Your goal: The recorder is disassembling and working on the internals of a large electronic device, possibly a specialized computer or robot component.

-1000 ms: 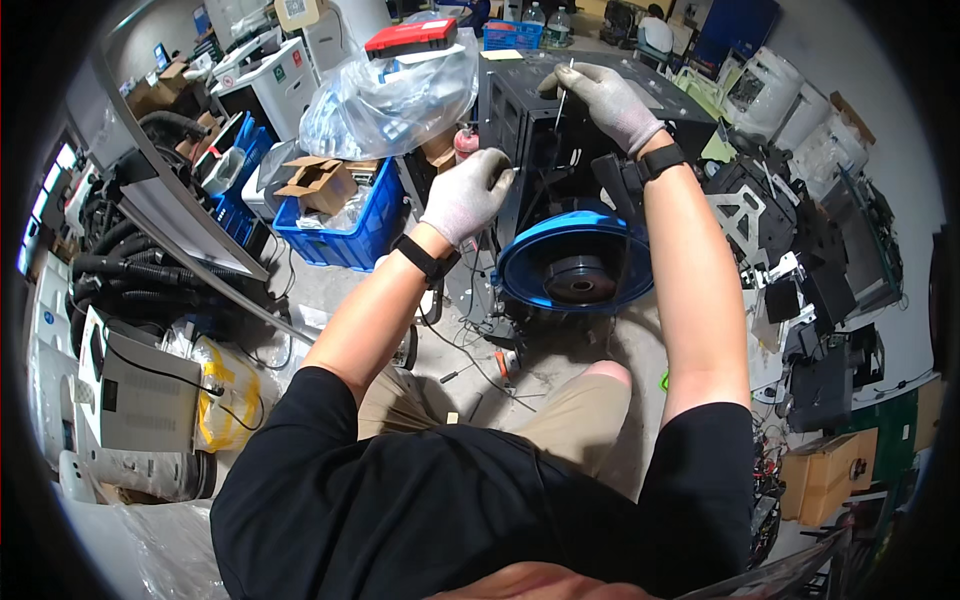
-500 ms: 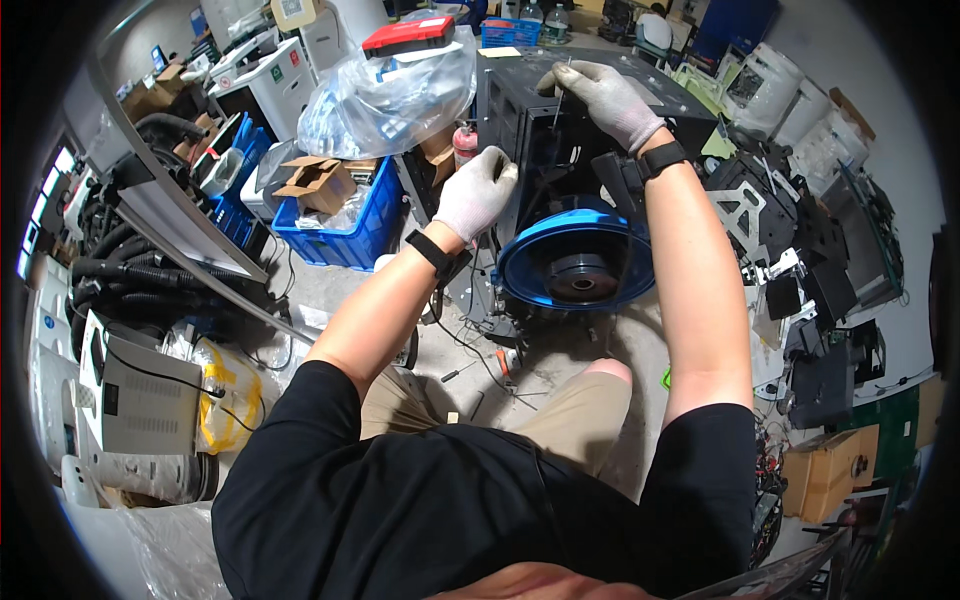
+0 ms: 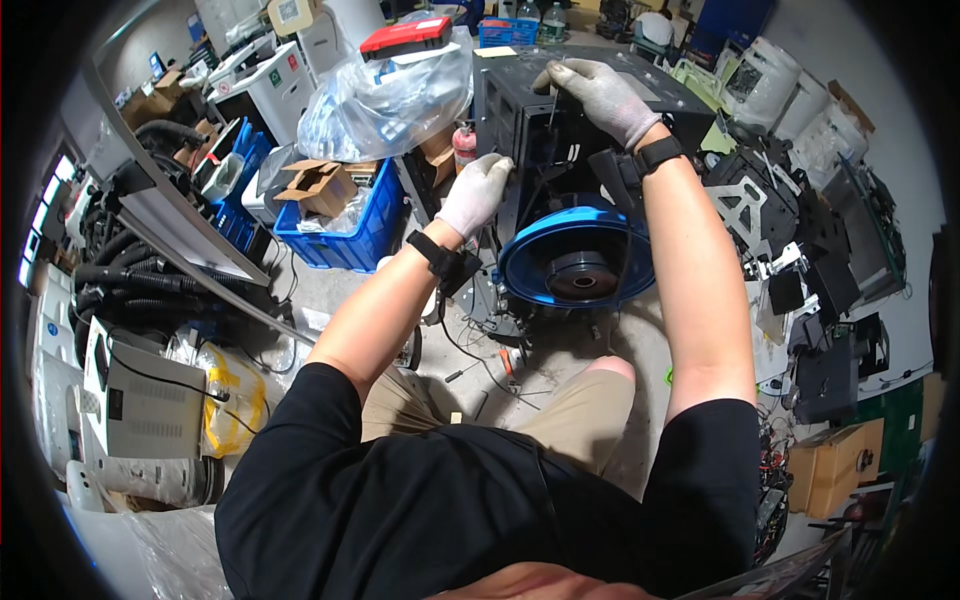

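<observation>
In front of me stands a black metal cabinet (image 3: 500, 110) with an open front and a blue round rim with a dark hub (image 3: 583, 275) at its lower front. My right hand (image 3: 605, 98), in a whitish work glove, is over the cabinet's top front edge. Its fingers are pinched round a thin dark rod (image 3: 552, 112) that points down; its kind is unclear. My left hand (image 3: 477, 193), gloved too, is closed at the cabinet's left front edge. What its fingers hold, if anything, is hidden. Both wrists wear black straps.
A blue crate (image 3: 345, 245) with an opened cardboard box stands left, beside a plastic-wrapped bundle (image 3: 390, 105) topped by a red case (image 3: 407, 37). Tools and a cable lie on the floor below. Black and white machine parts (image 3: 745, 205) pile up at right. A person (image 3: 655, 30) is far back.
My left hand has shifted slightly down and left along the cabinet's edge. My right hand has moved slightly left at the top edge, still pinching the thin rod.
</observation>
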### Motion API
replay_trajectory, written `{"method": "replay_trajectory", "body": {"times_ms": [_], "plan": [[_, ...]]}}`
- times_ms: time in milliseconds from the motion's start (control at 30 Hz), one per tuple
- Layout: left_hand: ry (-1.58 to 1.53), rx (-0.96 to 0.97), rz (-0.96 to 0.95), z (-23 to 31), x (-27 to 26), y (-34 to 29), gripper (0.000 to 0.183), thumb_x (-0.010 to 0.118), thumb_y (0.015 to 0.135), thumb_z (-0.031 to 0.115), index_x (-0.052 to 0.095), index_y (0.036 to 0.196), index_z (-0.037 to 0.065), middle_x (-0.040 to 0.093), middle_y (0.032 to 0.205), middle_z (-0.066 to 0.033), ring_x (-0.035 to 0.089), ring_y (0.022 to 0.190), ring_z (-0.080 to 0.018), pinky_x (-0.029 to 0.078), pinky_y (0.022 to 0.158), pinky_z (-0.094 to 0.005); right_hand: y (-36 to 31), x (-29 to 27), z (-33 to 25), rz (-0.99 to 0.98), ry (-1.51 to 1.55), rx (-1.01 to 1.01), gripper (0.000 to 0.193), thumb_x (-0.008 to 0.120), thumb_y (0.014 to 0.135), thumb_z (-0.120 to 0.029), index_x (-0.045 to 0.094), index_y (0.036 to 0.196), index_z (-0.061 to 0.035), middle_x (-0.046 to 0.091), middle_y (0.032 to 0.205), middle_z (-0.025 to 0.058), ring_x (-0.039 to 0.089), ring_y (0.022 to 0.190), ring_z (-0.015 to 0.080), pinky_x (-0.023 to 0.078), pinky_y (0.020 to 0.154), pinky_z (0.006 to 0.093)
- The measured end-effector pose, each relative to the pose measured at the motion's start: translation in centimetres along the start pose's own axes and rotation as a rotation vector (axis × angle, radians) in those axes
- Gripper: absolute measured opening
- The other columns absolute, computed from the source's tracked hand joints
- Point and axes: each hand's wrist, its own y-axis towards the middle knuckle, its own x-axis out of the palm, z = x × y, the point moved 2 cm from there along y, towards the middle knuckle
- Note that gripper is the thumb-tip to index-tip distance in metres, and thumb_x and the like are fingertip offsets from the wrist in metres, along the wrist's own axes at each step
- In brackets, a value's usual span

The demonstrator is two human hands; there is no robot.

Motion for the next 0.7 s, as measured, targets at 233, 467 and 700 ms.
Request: {"method": "replay_trajectory", "body": {"times_ms": [233, 467, 700], "plan": [[0.02, 0.036, 0.018, -0.5, 0.6, 0.0, 0.035, 0.05, 0.102, 0.032, 0.065, 0.103, 0.001, 0.068, 0.093, -0.0258, 0.068, 0.093, -0.0427, 0.052, 0.082, -0.0447, 0.0, -0.2, 0.1, -0.003, -0.045, -0.002, 0.043, 0.051, 0.106, -0.037, 0.074, 0.107, -0.0013, 0.072, 0.106, 0.0062, 0.062, 0.105, 0.0165, 0.044, 0.102, 0.0323], [0.034, 0.023, 0.034, 0.3, 0.2, 0.1, 0.032, 0.052, 0.101, 0.026, 0.064, 0.101, -0.003, 0.065, 0.079, -0.0164, 0.066, 0.076, -0.0285, 0.051, 0.075, -0.039, 0.1, -0.2, 0.0, -0.014, -0.042, 0.025, 0.043, 0.051, 0.105, -0.037, 0.074, 0.107, -0.0013, 0.072, 0.107, 0.0067, 0.062, 0.106, 0.017, 0.043, 0.103, 0.0326], [0.143, 0.095, 0.015, 0.0, 0.2, 0.1, 0.035, 0.05, 0.101, 0.031, 0.064, 0.096, -0.001, 0.071, 0.09, -0.0219, 0.069, 0.088, -0.0385, 0.053, 0.08, -0.042, 0.0, -0.1, -0.2, 0.013, -0.082, 0.006, 0.045, 0.05, 0.105, -0.041, 0.075, 0.106, -0.0039, 0.073, 0.105, 0.0101, 0.064, 0.104, 0.0206, 0.045, 0.1, 0.0346]]}}
